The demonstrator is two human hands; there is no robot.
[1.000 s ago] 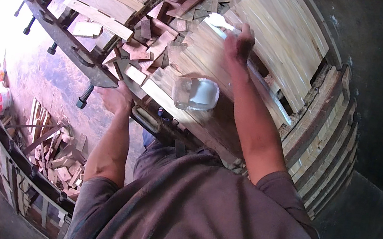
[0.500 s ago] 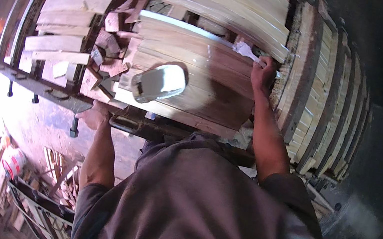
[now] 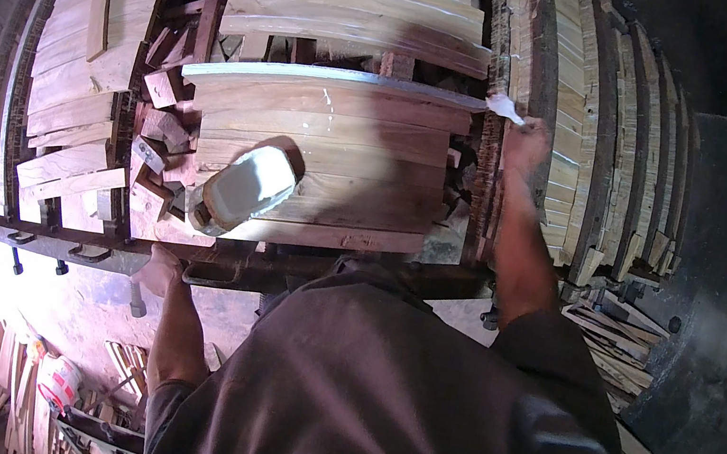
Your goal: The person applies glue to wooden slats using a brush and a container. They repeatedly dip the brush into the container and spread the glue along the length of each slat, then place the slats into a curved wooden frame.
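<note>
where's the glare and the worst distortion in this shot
Head view: daylight blows out the lower left corner, while the right side falls into deep shadow. The fisheye bends the wooden planks into arcs toward the rim. The white container shows glare, and a shadow falls across the planks beside the right hand.

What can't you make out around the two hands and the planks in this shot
Head view only:
- Left hand: fingers curl under the dark frame rail, so its grip is hidden.
- White scrap at the right hand: too small and blurred to identify.
- Pale container on the planks: contents not visible.
</note>
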